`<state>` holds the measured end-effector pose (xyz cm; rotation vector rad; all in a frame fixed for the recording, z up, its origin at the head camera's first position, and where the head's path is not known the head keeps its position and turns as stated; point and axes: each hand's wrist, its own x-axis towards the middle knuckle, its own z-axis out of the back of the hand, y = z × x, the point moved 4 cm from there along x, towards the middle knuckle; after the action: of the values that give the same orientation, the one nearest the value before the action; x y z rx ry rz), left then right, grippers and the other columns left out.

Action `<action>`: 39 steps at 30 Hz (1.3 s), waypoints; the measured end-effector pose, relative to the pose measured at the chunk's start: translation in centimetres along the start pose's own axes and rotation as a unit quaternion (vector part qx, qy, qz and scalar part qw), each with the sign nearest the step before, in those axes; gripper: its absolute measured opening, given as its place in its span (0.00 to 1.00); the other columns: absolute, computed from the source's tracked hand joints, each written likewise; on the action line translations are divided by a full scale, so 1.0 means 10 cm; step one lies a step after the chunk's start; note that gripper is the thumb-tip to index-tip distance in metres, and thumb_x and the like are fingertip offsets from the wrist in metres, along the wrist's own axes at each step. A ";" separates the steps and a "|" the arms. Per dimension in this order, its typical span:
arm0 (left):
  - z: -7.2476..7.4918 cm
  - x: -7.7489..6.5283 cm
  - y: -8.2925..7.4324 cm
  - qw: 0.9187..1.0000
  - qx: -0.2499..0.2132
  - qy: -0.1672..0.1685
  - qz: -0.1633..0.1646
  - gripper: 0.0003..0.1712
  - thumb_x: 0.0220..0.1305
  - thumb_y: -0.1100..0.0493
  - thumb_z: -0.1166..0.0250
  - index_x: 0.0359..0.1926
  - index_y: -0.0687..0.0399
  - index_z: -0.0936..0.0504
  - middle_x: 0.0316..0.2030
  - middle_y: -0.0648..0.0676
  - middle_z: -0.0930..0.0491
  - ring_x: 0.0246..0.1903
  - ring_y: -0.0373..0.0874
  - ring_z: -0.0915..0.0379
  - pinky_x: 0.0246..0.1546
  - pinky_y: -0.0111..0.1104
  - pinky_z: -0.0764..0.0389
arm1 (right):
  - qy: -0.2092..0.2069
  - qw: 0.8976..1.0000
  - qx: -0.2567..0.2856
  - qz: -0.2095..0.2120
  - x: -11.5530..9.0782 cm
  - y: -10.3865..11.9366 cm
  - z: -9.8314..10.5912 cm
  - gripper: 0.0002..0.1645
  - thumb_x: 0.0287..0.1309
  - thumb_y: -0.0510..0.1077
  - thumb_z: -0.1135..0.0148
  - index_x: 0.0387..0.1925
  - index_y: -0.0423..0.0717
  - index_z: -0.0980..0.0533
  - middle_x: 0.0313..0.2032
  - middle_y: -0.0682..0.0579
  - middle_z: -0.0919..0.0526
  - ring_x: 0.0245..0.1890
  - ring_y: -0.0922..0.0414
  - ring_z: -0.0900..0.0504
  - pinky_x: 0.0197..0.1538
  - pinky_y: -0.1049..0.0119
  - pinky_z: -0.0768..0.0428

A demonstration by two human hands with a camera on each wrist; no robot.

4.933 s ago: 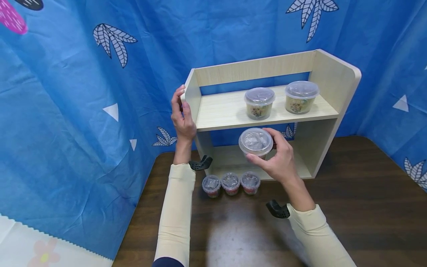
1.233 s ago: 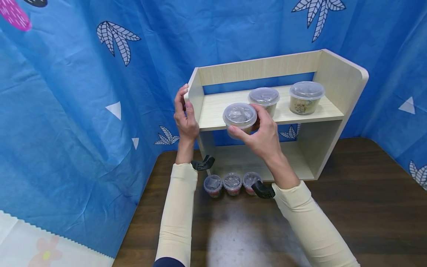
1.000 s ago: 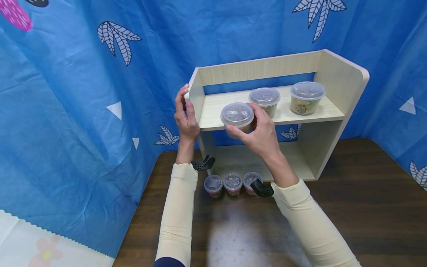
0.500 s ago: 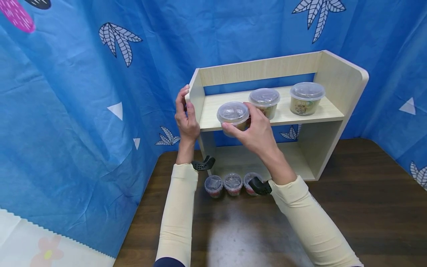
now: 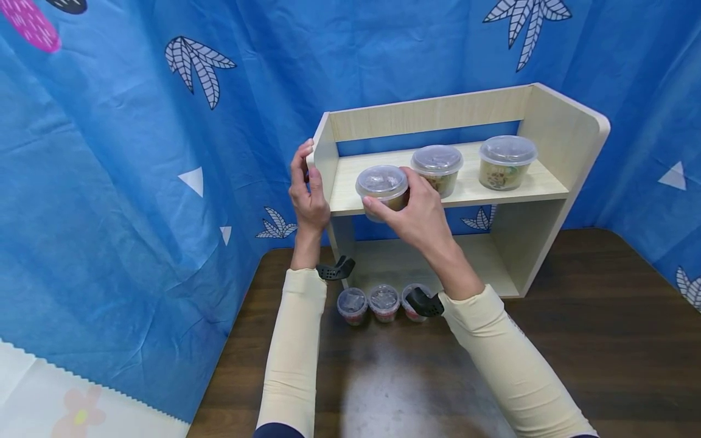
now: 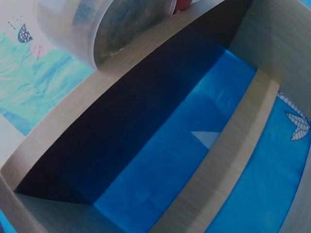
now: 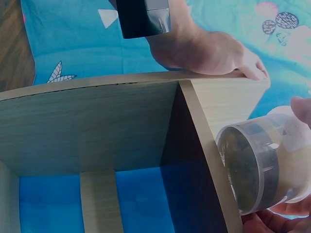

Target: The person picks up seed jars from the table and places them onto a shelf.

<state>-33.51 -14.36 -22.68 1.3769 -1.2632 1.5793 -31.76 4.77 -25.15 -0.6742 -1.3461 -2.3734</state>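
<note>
In the head view my right hand [image 5: 418,210] holds a round clear plastic tub [image 5: 381,182] with a lid, thumb in front and fingers behind. The tub is at the front edge of the upper board, left of two similar lidded tubs, a middle one [image 5: 437,170] and a right one [image 5: 507,163]. In the right wrist view the held tub [image 7: 257,165] has its base close against the board's edge; exact contact is hard to tell. My left hand [image 5: 309,194] grips the left side panel of the pale wooden shelf [image 5: 325,158].
Three smaller lidded cups, a left one [image 5: 352,304], a middle one [image 5: 384,302] and a right one [image 5: 414,298], stand in a row on the dark wooden table [image 5: 383,365] before the shelf. A blue patterned curtain [image 5: 246,91] hangs behind and beside it.
My right hand has carried the tub up and left, from before the lower compartment to the upper board's front edge. My left hand has stayed on the side panel.
</note>
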 end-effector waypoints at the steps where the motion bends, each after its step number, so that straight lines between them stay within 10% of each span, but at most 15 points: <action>1: 0.00 0.00 0.00 1.000 -0.002 0.000 -0.001 0.20 0.63 0.79 0.57 0.56 0.81 0.37 0.58 0.79 0.33 0.52 0.73 0.30 0.49 0.63 0.27 | -0.001 1.000 -0.001 0.002 0.00 0.00 0.00 0.47 0.51 0.64 0.29 0.65 0.41 0.32 0.56 0.42 0.24 0.56 0.47 0.25 0.59 0.49 0.26; 14: 0.00 -0.01 0.01 1.000 0.001 -0.001 0.008 0.20 0.64 0.77 0.57 0.56 0.80 0.37 0.58 0.78 0.33 0.51 0.74 0.31 0.48 0.62 0.26 | -0.002 1.000 -0.003 0.009 0.06 0.01 -0.06 0.49 0.51 0.64 0.29 0.65 0.39 0.33 0.57 0.42 0.24 0.57 0.47 0.25 0.61 0.48 0.28; 25: 0.03 -0.11 0.42 1.000 0.005 0.002 -0.002 0.21 0.69 0.70 0.55 0.62 0.70 0.36 0.62 0.69 0.31 0.55 0.65 0.28 0.50 0.56 0.23 | 0.009 1.000 -0.007 -0.008 0.11 -0.01 -0.12 0.53 0.52 0.65 0.31 0.69 0.39 0.37 0.60 0.40 0.27 0.59 0.45 0.27 0.63 0.47 0.29; 39: 0.00 -0.11 0.41 0.999 0.026 0.007 -0.019 0.23 0.66 0.70 0.55 0.62 0.70 0.36 0.66 0.69 0.35 0.61 0.59 0.31 0.57 0.45 0.25 | 0.005 1.000 -0.002 -0.010 0.16 -0.02 -0.17 0.54 0.52 0.65 0.31 0.69 0.38 0.38 0.60 0.39 0.28 0.59 0.45 0.27 0.63 0.48 0.29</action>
<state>-37.07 -15.49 -24.69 1.4120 -1.1895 1.6027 -33.61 3.31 -25.19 -0.6517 -1.3495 -2.3925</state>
